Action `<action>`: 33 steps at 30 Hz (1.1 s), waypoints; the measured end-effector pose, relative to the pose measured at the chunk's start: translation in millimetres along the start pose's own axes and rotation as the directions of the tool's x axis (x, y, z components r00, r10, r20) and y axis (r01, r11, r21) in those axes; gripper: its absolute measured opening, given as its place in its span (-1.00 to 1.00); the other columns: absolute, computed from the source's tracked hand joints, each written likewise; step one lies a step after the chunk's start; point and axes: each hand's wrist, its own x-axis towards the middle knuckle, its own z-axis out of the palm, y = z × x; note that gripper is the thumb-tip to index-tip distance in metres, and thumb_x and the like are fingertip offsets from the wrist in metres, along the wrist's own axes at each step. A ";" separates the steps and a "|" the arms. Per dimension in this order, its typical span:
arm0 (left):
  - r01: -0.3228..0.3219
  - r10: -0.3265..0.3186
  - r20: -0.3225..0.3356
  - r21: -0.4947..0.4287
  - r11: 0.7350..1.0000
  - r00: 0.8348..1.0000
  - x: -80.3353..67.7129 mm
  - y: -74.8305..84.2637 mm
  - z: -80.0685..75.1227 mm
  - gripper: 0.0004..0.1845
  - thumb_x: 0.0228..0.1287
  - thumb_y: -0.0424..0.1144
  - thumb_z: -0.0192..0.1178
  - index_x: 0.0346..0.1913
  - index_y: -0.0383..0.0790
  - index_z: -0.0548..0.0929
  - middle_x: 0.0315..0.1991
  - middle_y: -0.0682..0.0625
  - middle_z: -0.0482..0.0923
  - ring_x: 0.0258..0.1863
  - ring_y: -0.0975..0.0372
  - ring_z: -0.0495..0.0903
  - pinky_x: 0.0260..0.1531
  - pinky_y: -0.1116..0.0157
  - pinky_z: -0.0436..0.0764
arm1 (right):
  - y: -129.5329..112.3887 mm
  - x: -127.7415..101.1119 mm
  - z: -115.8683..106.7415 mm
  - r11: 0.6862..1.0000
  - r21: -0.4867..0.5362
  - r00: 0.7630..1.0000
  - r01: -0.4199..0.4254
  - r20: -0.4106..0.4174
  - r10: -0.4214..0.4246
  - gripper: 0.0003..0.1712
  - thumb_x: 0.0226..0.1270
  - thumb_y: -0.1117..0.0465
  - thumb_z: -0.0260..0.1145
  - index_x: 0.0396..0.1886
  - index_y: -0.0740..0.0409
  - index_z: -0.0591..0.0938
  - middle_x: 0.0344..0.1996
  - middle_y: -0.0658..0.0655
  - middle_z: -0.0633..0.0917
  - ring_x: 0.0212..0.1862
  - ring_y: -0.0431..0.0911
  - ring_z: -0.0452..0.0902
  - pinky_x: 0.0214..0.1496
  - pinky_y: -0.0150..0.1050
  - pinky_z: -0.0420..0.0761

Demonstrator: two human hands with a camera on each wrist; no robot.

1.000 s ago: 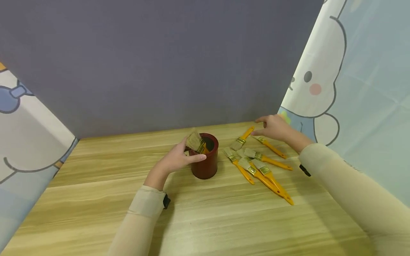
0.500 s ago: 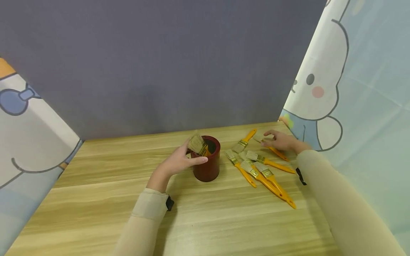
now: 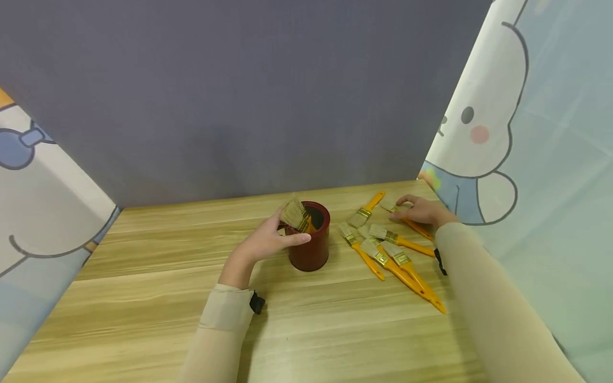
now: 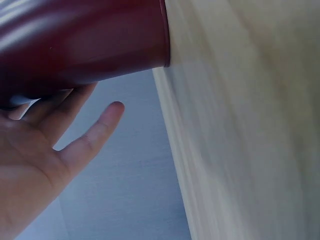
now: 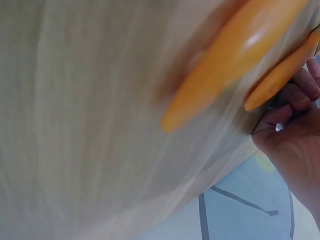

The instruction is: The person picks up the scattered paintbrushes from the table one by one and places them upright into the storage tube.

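A dark red can (image 3: pixel 309 254) stands upright on the wooden table. My left hand (image 3: pixel 262 240) grips its left side, thumb across the front near the rim. Paintbrushes (image 3: pixel 293 214) lean out of the can toward this hand, bristles up; how many is unclear. In the left wrist view, the little finger stretches away from the can wall (image 4: pixel 90 40). At the right my right hand (image 3: pixel 419 210) pinches a yellow-handled paintbrush (image 3: pixel 417 229) near its metal band, with the brush low over or on the table. Its handle (image 5: pixel 282 77) shows beside the curled fingers in the right wrist view.
Several loose paintbrushes (image 3: pixel 399 266) lie overlapping between the can and the right forearm. Another paintbrush (image 3: pixel 366 210) points toward the back wall (image 3: pixel 268 106). Printed cloth panels (image 3: pixel 551 133) close in both sides of the table (image 3: pixel 158 298).
My right hand has come down and right from above the brushes onto the rightmost paintbrush, and its fingers have closed on it. The left hand stays at the can.
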 end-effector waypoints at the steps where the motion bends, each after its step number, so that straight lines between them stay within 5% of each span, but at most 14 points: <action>1: -0.005 0.005 0.002 -0.001 1.000 1.000 -0.5 0.0 -0.1 0.06 0.28 0.25 0.48 0.70 0.12 0.12 0.58 0.00 0.34 0.62 0.00 0.29 0.59 -0.23 0.29 | 0.6 0.1 1.9 1.000 0.002 1.000 -0.001 -0.007 0.001 -0.11 0.50 -0.30 0.34 0.55 0.11 0.31 0.56 0.57 0.23 0.47 0.41 0.32 0.46 0.33 0.42; 16: -0.002 0.002 -0.002 0.017 1.000 1.000 -0.7 -4.1 -3.6 0.07 0.26 0.29 0.47 0.70 0.17 0.13 0.60 0.02 0.30 0.64 -0.01 0.27 0.59 -0.22 0.29 | 0.8 9.1 10.0 0.997 -0.056 0.996 0.048 -0.078 -0.052 -0.42 0.53 -0.16 0.34 0.25 0.15 0.47 0.40 0.51 0.42 0.27 0.33 0.37 0.39 0.31 0.40; 23: -0.009 0.009 -0.002 0.013 1.000 1.000 0.9 -4.8 -5.8 0.09 0.26 0.28 0.48 0.71 0.17 0.10 0.61 0.02 0.30 0.64 -0.01 0.26 0.59 -0.23 0.28 | 1.6 12.9 8.4 0.999 -0.002 0.995 0.054 -0.083 -0.054 -0.53 0.54 -0.04 0.36 0.21 0.15 0.53 0.42 0.44 0.42 0.23 0.26 0.36 0.34 0.21 0.42; 33: -0.002 0.002 0.002 0.016 1.000 1.000 3.2 -3.2 -4.6 0.07 0.25 0.28 0.48 0.69 0.16 0.14 0.60 0.03 0.31 0.64 0.00 0.27 0.59 -0.23 0.28 | 5.6 12.8 8.0 0.998 0.028 0.994 0.064 -0.093 -0.062 -0.47 0.43 -0.10 0.47 0.15 0.14 0.59 0.30 0.39 0.52 0.16 0.20 0.39 0.26 0.12 0.42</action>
